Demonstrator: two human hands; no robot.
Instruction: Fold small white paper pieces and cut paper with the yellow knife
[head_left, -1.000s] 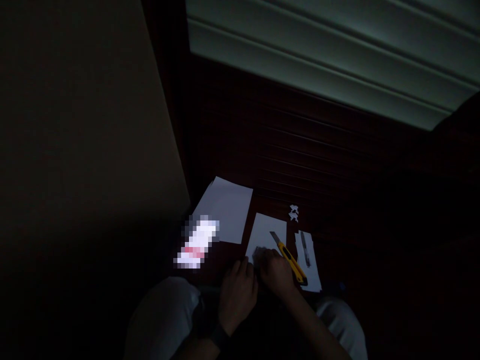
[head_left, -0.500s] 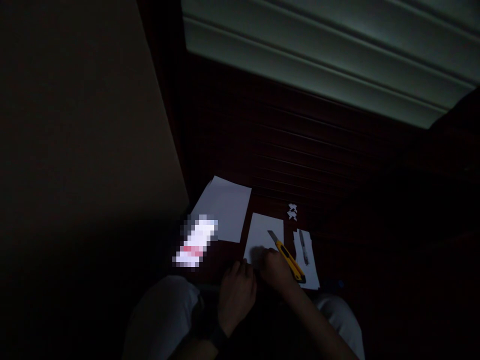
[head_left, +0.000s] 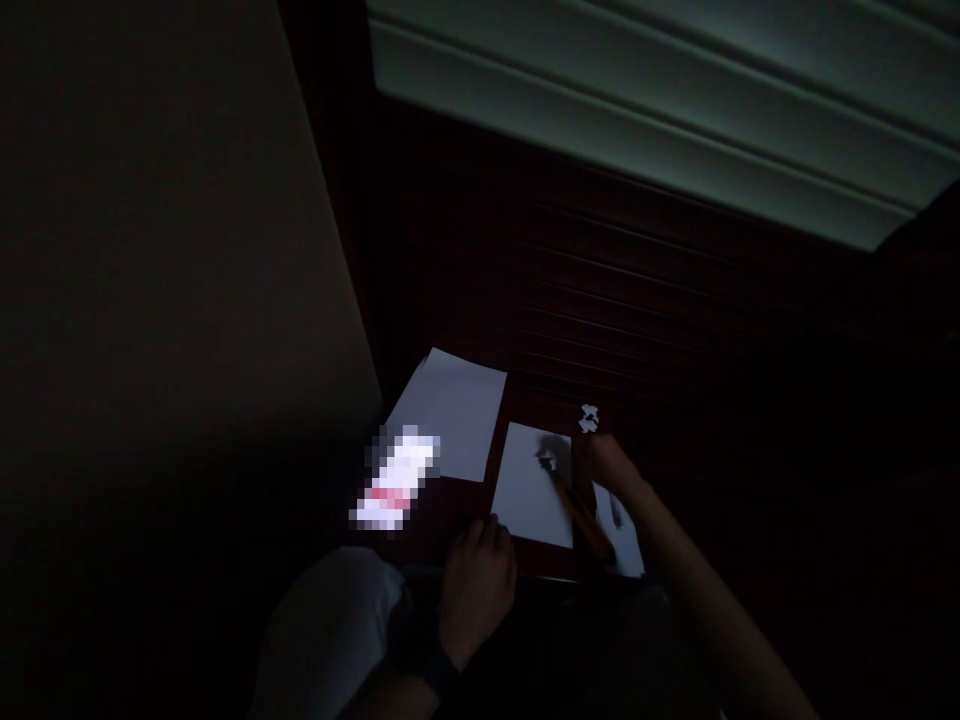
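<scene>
Lying toward the dim far right corner of the dark reddish desk point(head_left: 454, 502), two small, jagged, white paper pieces point(head_left: 589, 417) sit just beyond the right hand point(head_left: 609, 462). Its fingers appear curled; whether they touch or grip anything is hidden. The left hand point(head_left: 480, 585) rests at the near edge, fingers together and bent, a hold being impossible to judge. The pieces are probably light, easily creased and best pinched by one point; too small to show a clear direction, they line up one behind the other. A slim, dull-orange utility knife point(head_left: 589, 528), presumably stiff and best held by its handle, runs diagonally from the near right edge, blade end toward the far left, over a white rectangular paper sheet point(head_left: 525, 480).
</scene>
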